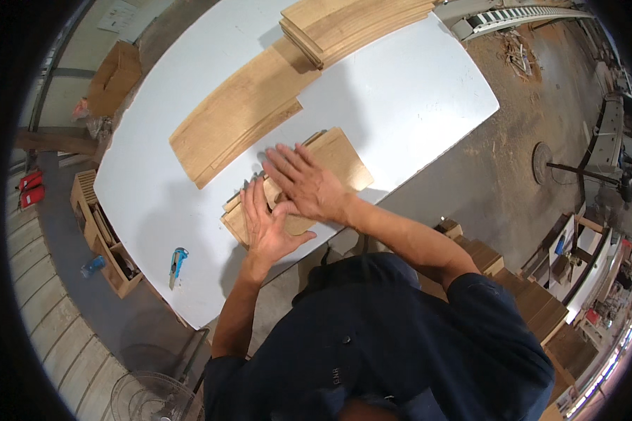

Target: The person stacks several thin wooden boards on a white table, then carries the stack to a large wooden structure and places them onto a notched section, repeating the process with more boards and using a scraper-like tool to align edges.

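A short stack of light wooden boards [343,160] lies near the table's front edge, its layers slightly out of line. On its left part rests my left hand [265,228], fingers stretched forward and thumb out to the right. My right hand [307,188] lies across the middle of the same stack, palm down with its fingers extended to the upper left. The hands overlap a little where the left fingers meet the right palm. Whatever lies beneath the palms is hidden. Beyond the hands, longer wooden boards [242,105] are stacked in a diagonal row.
The white table [428,91] carries a blue utility knife [176,265] at its left front. Another board stack [361,24] overlaps the long row at the back. A wooden crate [105,238] stands left of the table, a fan [147,396] at lower left. Wooden blocks [519,288] are piled at right.
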Demonstrator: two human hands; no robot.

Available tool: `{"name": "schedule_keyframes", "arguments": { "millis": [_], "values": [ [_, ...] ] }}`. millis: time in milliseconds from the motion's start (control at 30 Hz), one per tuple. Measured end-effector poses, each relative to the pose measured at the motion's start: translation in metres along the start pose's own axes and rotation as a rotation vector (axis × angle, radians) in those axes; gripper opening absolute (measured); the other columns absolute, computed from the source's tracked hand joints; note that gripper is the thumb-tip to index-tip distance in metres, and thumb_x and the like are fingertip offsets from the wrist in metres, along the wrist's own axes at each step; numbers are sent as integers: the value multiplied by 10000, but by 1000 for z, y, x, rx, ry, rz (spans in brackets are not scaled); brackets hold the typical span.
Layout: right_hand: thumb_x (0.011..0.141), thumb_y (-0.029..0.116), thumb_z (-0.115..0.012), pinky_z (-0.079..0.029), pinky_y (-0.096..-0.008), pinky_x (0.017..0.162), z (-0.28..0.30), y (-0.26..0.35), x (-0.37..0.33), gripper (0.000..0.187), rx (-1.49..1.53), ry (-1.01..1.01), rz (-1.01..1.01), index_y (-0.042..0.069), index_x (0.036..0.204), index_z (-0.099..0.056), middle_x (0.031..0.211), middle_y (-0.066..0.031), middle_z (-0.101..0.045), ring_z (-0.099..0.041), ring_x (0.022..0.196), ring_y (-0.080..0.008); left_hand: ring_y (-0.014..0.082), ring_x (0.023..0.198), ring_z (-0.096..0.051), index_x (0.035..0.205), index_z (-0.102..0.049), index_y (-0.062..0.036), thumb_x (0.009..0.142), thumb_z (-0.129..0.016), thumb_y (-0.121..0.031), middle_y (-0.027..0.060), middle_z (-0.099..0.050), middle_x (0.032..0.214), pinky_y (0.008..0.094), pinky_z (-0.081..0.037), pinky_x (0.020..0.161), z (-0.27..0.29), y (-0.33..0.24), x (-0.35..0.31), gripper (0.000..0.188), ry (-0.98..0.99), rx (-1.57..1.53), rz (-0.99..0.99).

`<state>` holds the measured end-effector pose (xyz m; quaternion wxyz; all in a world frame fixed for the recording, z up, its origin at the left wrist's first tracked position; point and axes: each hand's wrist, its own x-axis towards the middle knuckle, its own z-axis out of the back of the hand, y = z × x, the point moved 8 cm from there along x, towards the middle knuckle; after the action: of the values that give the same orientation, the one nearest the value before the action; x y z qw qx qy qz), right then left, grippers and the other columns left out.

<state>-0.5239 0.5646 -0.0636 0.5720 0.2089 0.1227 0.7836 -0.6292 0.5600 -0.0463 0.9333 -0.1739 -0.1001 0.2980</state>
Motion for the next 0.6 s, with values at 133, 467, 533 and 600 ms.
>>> {"name": "schedule_keyframes", "arguments": {
  "millis": [133,467,533,600],
  "values": [
    [975,619,-337,-125,-524,1205,19,-61,-3,788,-186,36,-196,39,1509,-337,1573,-214,-284,-194,1485,-373,524,1381,-221,1532,-294,-197,509,-926,-441,343,-226,1487,657,-157,1132,-5,7,-1,1227,29,-38,58],
    [1010,345,-465,-266,-471,1158,81,-197,-109,570,69,-537,-773,-47,1422,-426,1469,-268,-421,-352,1384,-432,489,1468,-8,1555,-244,-127,574,-878,-540,326,-76,1573,623,-44,1174,30,82,63,1239,-17,57,121],
    [1017,382,-459,-275,-470,1161,84,-178,-124,585,80,-503,-749,-55,1407,-446,1458,-285,-426,-360,1386,-428,456,1482,9,1562,-232,-142,551,-876,-545,321,-73,1579,580,-14,1195,32,126,103,1264,43,154,185],
    [1026,428,-439,-290,-466,1160,76,-157,-137,616,157,-443,-773,-51,1414,-439,1460,-288,-423,-371,1385,-423,460,1482,19,1565,-221,-148,528,-881,-527,324,-83,1576,566,1,1200,35,148,126,1286,156,206,206]
  ]
}}
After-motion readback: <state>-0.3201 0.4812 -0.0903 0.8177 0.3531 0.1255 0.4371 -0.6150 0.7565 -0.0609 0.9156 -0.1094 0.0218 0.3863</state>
